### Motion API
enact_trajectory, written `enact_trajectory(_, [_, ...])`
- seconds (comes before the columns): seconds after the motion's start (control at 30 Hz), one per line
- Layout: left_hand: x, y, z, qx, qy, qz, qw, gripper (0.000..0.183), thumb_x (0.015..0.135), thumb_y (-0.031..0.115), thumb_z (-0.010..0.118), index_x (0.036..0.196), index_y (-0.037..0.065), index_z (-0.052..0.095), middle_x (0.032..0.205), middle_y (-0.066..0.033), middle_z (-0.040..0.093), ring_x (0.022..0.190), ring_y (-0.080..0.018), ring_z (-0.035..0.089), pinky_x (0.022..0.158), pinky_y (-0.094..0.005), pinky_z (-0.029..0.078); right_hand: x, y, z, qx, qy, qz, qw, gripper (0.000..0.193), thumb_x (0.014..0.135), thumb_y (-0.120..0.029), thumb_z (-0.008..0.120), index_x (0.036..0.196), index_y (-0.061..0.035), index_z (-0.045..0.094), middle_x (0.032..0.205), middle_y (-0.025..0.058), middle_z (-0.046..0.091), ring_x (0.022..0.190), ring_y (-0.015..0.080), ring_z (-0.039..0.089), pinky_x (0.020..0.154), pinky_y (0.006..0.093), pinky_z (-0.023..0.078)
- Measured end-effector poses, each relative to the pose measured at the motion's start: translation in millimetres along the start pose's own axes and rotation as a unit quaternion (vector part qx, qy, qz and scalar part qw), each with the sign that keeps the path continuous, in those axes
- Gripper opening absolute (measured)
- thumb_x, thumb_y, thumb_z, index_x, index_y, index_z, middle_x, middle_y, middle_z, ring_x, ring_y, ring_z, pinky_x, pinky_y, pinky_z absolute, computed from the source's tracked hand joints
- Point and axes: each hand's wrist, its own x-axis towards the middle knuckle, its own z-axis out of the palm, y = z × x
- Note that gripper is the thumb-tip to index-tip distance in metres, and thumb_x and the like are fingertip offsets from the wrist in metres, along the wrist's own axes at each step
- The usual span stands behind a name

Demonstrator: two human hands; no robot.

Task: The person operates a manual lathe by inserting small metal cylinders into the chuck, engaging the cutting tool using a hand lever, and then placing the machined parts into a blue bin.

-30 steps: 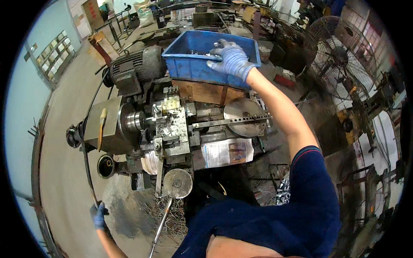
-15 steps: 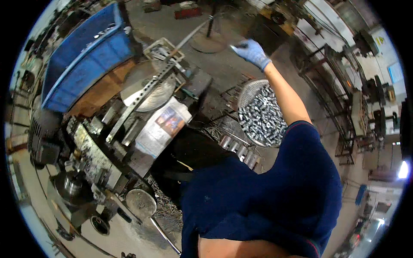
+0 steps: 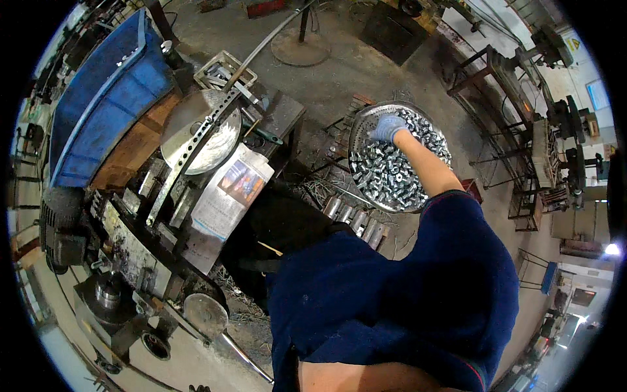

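Observation:
My right hand (image 3: 389, 128), in a blue-grey knit glove, is down at the left part of a round metal basin (image 3: 356, 163). Its fingers look curled, with the tips among the pieces, and whatever they hold is hidden. Short, shiny metal cylinders (image 3: 392, 173) fill most of the basin in a loose heap. My left hand does not show.
To the left stands a machine with a round metal disc (image 3: 215, 140), a perforated bar (image 3: 186, 160) and a printed sheet (image 3: 232, 189). Beyond it is a large blue bin (image 3: 108, 108). Larger metal cylinders (image 3: 353, 219) lie before the basin; metal racks (image 3: 503, 104) stand at right.
My right hand has come down and nearer, from above the floor beyond the basin to the pieces inside it. The whole view has shifted slightly.

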Motion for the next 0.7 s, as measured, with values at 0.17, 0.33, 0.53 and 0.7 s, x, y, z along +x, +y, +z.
enact_trajectory(0.17, [20.9, -25.0, -19.3, -0.027, -0.004, -0.019, 0.999, 0.049, 0.085, 0.035, 0.061, 0.122, 0.005, 0.051, 0.077, -0.0118, 0.062, 0.067, -0.0221, 0.06, 0.061, -0.0364, 0.052, 4.2, 2.1, 8.3, 0.111, 0.039, 0.052, 0.992, 0.06, 0.078, -0.057, 0.05, 0.113, -0.0106, 0.062, 0.119, 0.0146, 0.058, 0.111, 0.0315, 0.054, 0.094, 0.0398, 0.042])
enact_trajectory(0.33, [67.7, -64.5, -74.7, -0.019, 0.047, -0.106, 0.993, 0.038, 0.084, 0.036, 0.063, 0.101, 0.001, 0.06, 0.069, -0.0073, 0.055, 0.057, -0.0175, 0.054, 0.052, -0.0294, 0.047, 39.9, 2.5, 43.3, 0.17, 0.057, 0.038, 0.983, 0.065, 0.08, -0.06, 0.045, 0.118, -0.0095, 0.059, 0.128, 0.015, 0.052, 0.119, 0.0327, 0.047, 0.099, 0.0402, 0.038])
enact_trajectory(0.53, [-12.7, -12.4, -41.0, -0.055, -0.117, 0.076, 0.989, 0.04, 0.084, 0.031, 0.064, 0.112, 0.002, 0.06, 0.072, -0.0054, 0.06, 0.062, -0.0133, 0.056, 0.062, -0.0293, 0.05, 24.2, 28.9, 48.5, 0.3, 0.221, -0.035, 0.928, 0.057, 0.083, -0.05, 0.052, 0.109, -0.0002, 0.062, 0.109, 0.0169, 0.062, 0.102, 0.0301, 0.058, 0.09, 0.0376, 0.044])
enact_trajectory(0.7, [-9.9, -25.6, -51.0, -0.089, -0.126, 0.055, 0.987, 0.045, 0.083, 0.03, 0.065, 0.114, -0.001, 0.057, 0.073, -0.0104, 0.062, 0.058, -0.0165, 0.058, 0.058, -0.0298, 0.052, -16.8, 10.9, -13.5, 0.82, 0.117, -0.109, 0.549, 0.026, 0.083, -0.03, 0.062, 0.094, -0.0058, 0.063, 0.084, 0.0083, 0.064, 0.081, 0.0248, 0.061, 0.081, 0.0387, 0.048])
